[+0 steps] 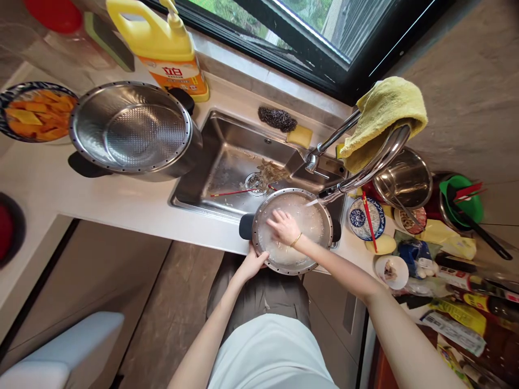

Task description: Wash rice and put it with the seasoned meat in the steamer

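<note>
Just below and right of the frame's centre, the steel pot [290,269] was filled with cloudy water [312,221]. Its lower-left rim was grasped by the left hand [252,263]; inside, the right hand [285,229] was held splayed.

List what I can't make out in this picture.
Head view throughout:
Water-filled pot: bottom, hidden by cloudy water.
Left hand: some fingers, behind that pot.
Tap: top of its curve, under the yellow towel.
Red object: cut off by the left edge.
</note>
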Available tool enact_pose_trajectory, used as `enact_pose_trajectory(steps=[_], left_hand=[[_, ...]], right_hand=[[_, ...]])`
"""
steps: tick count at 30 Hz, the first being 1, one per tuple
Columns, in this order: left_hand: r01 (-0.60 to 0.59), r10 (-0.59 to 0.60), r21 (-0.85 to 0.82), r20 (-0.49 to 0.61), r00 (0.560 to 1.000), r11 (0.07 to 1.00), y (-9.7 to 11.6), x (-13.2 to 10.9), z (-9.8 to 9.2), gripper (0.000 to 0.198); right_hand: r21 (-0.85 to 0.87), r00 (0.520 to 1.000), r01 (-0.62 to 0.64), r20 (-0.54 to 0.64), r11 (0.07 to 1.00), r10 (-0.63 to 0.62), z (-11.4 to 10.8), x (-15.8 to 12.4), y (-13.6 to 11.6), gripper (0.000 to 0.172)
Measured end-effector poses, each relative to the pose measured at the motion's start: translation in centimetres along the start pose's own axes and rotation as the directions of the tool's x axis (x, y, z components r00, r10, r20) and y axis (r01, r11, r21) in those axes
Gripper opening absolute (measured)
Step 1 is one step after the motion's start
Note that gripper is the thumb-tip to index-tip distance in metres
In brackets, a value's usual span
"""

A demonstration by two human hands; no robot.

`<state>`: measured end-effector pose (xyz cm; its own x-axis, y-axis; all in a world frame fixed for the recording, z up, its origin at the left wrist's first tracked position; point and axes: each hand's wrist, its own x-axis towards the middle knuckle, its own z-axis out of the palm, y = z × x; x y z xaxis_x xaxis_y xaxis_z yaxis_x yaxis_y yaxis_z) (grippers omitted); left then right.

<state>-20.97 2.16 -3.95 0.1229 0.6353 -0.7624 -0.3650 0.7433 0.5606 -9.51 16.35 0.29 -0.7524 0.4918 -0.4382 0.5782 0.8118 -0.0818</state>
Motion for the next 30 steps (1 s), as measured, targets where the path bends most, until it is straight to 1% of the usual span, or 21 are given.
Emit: enact_pose_trajectory(steps=[1, 3, 5, 8, 10, 11, 12, 14, 16, 18, 19, 21, 23, 25, 27, 30], left_hand=[[0.002, -0.002, 0.004, -0.004, 1.0, 1.0, 0.1, 0.0, 0.0, 0.078], [0.008, -0.008, -0.001, -0.006, 1.0, 1.0, 0.2, 0.0, 0.0, 0.08], [0.003, -0.003, -0.016, -0.005, 1.0, 1.0, 0.1, 0.1, 0.0, 0.083], [-0.005, 0.005, -0.031, 0.002, 1.0, 1.0, -0.3, 0.4, 0.0, 0.083], [-0.006, 0.006, -0.034, 0.007, 1.0, 0.999, -0.7, 0.6, -0.1, 0.082], [-0.011, 0.011, -0.036, 0.008, 1.0, 0.999, -0.8, 0.6, -0.1, 0.082], [-0.016, 0.016, -0.038, 0.009, 1.0, 0.999, -0.9, 0.7, -0.1, 0.081], [-0.022, 0.022, -0.039, 0.007, 1.0, 0.999, -1.2, 0.7, -0.2, 0.08], [-0.029, 0.029, -0.04, 0.006, 1.0, 0.999, -1.3, 0.8, -0.2, 0.079], [-0.038, 0.039, -0.044, 0.008, 0.999, 0.998, -1.4, 0.8, -0.2, 0.078], [-0.04, 0.04, -0.047, 0.009, 0.999, 0.998, -1.4, 0.8, -0.2, 0.078], [-0.034, 0.034, -0.049, 0.004, 0.999, 0.998, -1.2, 0.7, -0.1, 0.079], [-0.029, 0.029, -0.042, -0.005, 1.0, 0.999, -0.9, 0.5, -0.1, 0.08], [-0.029, 0.028, -0.033, -0.011, 1.0, 0.999, -0.6, 0.3, -0.1, 0.081], [-0.022, 0.021, -0.032, -0.007, 1.0, 0.999, -0.4, 0.2, -0.1, 0.081], [-0.008, 0.008, -0.033, -0.007, 1.0, 0.999, -0.2, 0.1, 0.0, 0.083]], right_hand=[[-0.015, 0.999, -0.033, -0.005, 0.999, 0.033, -0.3, 0.4, 0.9, 0.043], [-0.031, 0.988, -0.155, 0.005, 0.987, 0.156, -0.7, 0.6, 2.7, 0.04], [-0.033, 0.954, -0.297, 0.036, 0.954, 0.298, -0.7, -0.3, 3.9, 0.04], [-0.036, 0.881, -0.462, 0.094, 0.886, 0.464, -0.1, -2.8, 4.5, 0.039], [-0.034, 0.844, -0.518, 0.145, 0.855, 0.517, 0.5, -4.7, 3.9, 0.038], [-0.027, 0.837, -0.523, 0.17, 0.852, 0.52, 0.9, -5.5, 3.4, 0.039], [-0.015, 0.841, -0.512, 0.192, 0.859, 0.505, 1.2, -6.3, 2.6, 0.04], [0.018, 0.873, -0.45, 0.219, 0.893, 0.435, 1.7, -7.3, 0.8, 0.046], [0.037, 0.918, -0.349, 0.212, 0.936, 0.334, 2.0, -7.3, -1.2, 0.053], [0.037, 0.96, -0.23, 0.173, 0.973, 0.22, 1.9, -6.4, -2.9, 0.052], [0.035, 0.976, -0.169, 0.146, 0.985, 0.162, 1.8, -5.5, -3.5, 0.048], [0.03, 0.994, -0.056, 0.098, 0.998, 0.053, 1.3, -3.4, -3.9, 0.035], [0.023, 0.998, 0.018, 0.053, 1.0, -0.019, 0.6, -1.1, -3.2, 0.027], [0.017, 0.999, 0.024, 0.024, 1.0, -0.024, 0.0, 0.6, -1.7, 0.029], [0.014, 0.999, -0.037, 0.014, 0.999, 0.037, -0.3, 1.4, 0.4, 0.036], [0.006, 0.987, -0.159, 0.006, 0.987, 0.159, -0.3, 0.4, 3.4, 0.043]])
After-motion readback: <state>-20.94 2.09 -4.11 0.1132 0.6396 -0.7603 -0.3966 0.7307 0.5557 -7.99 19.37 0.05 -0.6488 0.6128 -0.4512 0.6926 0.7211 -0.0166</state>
